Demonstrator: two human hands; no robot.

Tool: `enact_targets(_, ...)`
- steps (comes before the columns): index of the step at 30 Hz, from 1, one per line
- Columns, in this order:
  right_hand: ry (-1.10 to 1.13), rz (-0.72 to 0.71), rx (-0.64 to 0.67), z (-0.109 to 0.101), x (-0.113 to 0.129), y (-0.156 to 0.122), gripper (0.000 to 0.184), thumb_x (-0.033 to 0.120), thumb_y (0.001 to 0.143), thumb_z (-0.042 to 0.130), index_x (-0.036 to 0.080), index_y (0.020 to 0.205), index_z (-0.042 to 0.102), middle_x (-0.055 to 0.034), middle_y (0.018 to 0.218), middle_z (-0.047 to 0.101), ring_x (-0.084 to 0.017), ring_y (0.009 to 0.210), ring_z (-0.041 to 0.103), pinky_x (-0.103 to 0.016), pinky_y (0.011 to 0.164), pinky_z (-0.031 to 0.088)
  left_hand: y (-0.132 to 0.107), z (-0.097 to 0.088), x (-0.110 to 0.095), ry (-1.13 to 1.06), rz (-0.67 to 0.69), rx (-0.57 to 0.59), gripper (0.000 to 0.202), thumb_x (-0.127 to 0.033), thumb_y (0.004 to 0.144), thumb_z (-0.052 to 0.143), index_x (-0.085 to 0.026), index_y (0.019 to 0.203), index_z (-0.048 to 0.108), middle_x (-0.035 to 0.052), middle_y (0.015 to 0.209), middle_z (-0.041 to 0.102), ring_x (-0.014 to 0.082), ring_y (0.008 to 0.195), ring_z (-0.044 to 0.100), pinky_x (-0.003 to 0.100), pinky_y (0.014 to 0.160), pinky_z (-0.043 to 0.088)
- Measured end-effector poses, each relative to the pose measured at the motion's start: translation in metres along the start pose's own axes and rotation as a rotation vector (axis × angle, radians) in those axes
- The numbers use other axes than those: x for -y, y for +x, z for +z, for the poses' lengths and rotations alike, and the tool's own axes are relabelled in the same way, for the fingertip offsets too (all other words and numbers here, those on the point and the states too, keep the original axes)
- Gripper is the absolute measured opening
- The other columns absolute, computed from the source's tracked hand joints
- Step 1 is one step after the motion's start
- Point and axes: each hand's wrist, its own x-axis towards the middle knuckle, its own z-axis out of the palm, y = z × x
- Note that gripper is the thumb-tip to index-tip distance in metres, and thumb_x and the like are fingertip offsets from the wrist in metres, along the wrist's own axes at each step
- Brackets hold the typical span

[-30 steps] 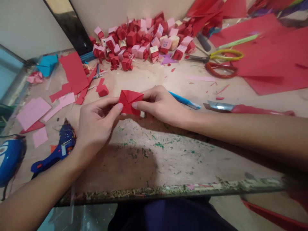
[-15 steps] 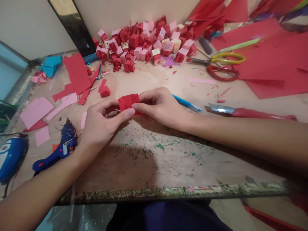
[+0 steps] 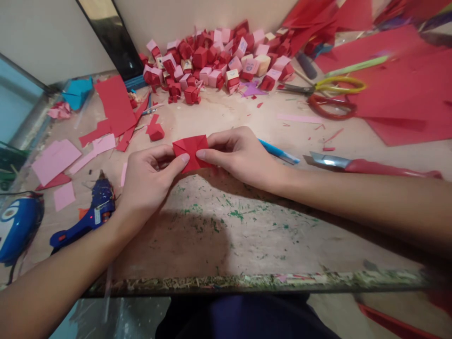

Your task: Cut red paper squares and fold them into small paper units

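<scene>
A small square of folded red paper (image 3: 191, 147), with crease lines on its face, is held up over the table between both hands. Its left edge is pinched by my left hand (image 3: 150, 176), thumb in front and fingers behind. My right hand (image 3: 240, 153) grips the right edge in the same way, its thumb lying across the front. The fingertips behind the paper are hidden. Just beyond the right hand lies a blue pen (image 3: 280, 151), partly covered by it. A small folded red paper piece (image 3: 156, 130) rests behind the left hand.
Paper cubes (image 3: 212, 66) in red and pink are heaped at the back. A glue gun (image 3: 95, 207) lies left, near pink paper (image 3: 56, 161). Scissors (image 3: 332, 96), a red-handled knife (image 3: 367, 166) and large red sheets (image 3: 406, 94) are on the right. Green scraps (image 3: 236, 214) dot the table.
My left thumb has drawn back leftward across the paper, so more of its creased front shows. Both hands still hold it. The whole view has shifted slightly.
</scene>
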Motion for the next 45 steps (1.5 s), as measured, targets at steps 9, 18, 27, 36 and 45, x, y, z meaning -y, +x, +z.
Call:
enact_targets(9,0.028,0.013,0.012,0.000,0.003,0.002,0.028,0.016,0.095,0.069,0.013,0.067,0.068,0.0014,0.056,0.063,-0.007,0.050,0.051,-0.021,0.050,0.038,-0.001,-0.004,0.003,-0.003,-0.011,0.003,0.018,-0.037,0.087,0.084,-0.023,0.077,0.081,0.0026,0.074,0.077,0.0171,0.065,0.068,0.028,0.058,0.055)
enact_targets(18,0.159,0.081,-0.061,0.001,-0.001,0.000,0.024,0.021,0.094,0.072,0.015,0.071,0.069,0.0012,0.054,0.063,-0.008,0.046,0.053,-0.021,0.045,0.038,-0.006,-0.004,-0.007,0.020,0.155,-0.036,0.036,-0.033,0.080,0.088,-0.031,0.112,0.071,0.0027,0.144,0.069,0.0295,0.132,0.067,0.040,0.097,0.065)
enact_targets(27,0.224,0.118,-0.026,-0.002,0.000,0.001,0.022,0.024,0.091,0.075,0.015,0.071,0.071,0.0019,0.048,0.062,-0.008,0.042,0.052,-0.020,0.042,0.037,-0.007,-0.010,0.000,0.367,0.370,0.050,0.013,-0.028,0.087,0.086,-0.031,0.100,0.084,-0.0014,0.158,0.056,0.0333,0.153,0.048,0.041,0.113,0.058)
enact_targets(36,0.220,0.100,-0.016,-0.004,-0.002,0.001,0.026,0.025,0.093,0.075,0.015,0.070,0.069,0.0017,0.046,0.061,-0.007,0.040,0.050,-0.019,0.041,0.035,-0.005,-0.001,-0.004,0.166,0.249,-0.022,0.010,-0.028,0.083,0.091,-0.031,0.091,0.088,0.0016,0.101,0.082,0.0224,0.096,0.078,0.035,0.086,0.067)
enact_targets(45,0.213,0.053,-0.006,-0.002,0.001,0.000,0.025,0.026,0.092,0.078,0.013,0.071,0.072,0.0025,0.051,0.062,-0.006,0.042,0.050,-0.020,0.044,0.039,-0.007,0.000,-0.005,-0.056,0.036,-0.057,0.011,-0.031,0.081,0.093,-0.027,0.089,0.086,0.0040,0.089,0.085,0.0251,0.084,0.083,0.037,0.078,0.070)
